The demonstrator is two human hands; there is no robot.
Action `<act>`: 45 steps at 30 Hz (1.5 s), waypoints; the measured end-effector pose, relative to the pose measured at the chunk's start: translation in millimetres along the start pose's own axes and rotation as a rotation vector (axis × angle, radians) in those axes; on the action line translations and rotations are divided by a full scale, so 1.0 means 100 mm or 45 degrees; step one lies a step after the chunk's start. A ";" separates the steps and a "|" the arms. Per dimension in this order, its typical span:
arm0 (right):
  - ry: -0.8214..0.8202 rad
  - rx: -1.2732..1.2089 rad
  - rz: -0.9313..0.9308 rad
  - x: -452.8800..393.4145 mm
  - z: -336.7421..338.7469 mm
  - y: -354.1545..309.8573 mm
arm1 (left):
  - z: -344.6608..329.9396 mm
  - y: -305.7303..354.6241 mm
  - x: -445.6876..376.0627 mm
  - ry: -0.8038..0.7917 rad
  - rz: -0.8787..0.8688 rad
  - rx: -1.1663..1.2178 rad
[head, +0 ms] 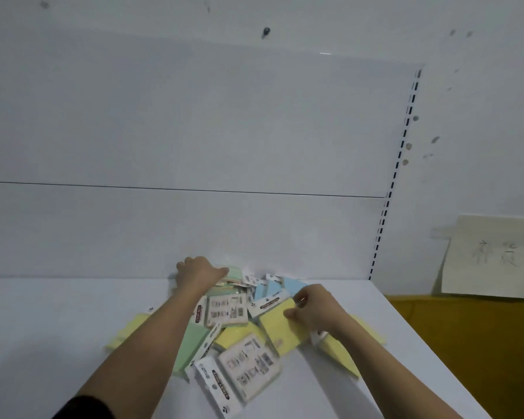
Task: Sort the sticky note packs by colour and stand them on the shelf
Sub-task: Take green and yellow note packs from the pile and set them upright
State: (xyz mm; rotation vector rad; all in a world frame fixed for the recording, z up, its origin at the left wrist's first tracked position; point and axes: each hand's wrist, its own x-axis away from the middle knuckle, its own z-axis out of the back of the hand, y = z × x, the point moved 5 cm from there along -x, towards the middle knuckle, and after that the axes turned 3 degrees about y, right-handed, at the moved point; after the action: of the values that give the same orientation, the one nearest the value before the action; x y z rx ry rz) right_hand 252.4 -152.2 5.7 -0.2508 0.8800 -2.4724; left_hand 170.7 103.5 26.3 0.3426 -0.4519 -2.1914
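A loose heap of sticky note packs lies on the white shelf [58,313] against its back panel. It holds yellow packs [127,331], green packs [191,343], blue packs [294,285], and packs turned label side up [247,362]. My left hand [198,275] rests palm down at the back of the heap, gripping a pale green pack [235,273] by the panel. My right hand [313,306] pinches the upper edge of a yellow pack [280,329] lying tilted on top of the heap.
The white back panel [194,131] rises behind the heap, with a slotted upright [387,204] at its right end. Right of the shelf edge are an ochre surface [472,343] and a paper sheet [493,258] taped to the wall.
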 end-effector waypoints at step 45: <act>-0.344 -1.166 0.432 1.24 -1.97 -3.48 | 2.35 -3.96 1.89 0.402 0.370 1.815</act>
State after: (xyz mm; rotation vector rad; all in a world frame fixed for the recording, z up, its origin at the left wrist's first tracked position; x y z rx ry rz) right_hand -55.7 122.7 74.7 -0.6551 1.7040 -1.5404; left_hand -311.3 227.4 49.1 1.2297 -1.6928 -1.1606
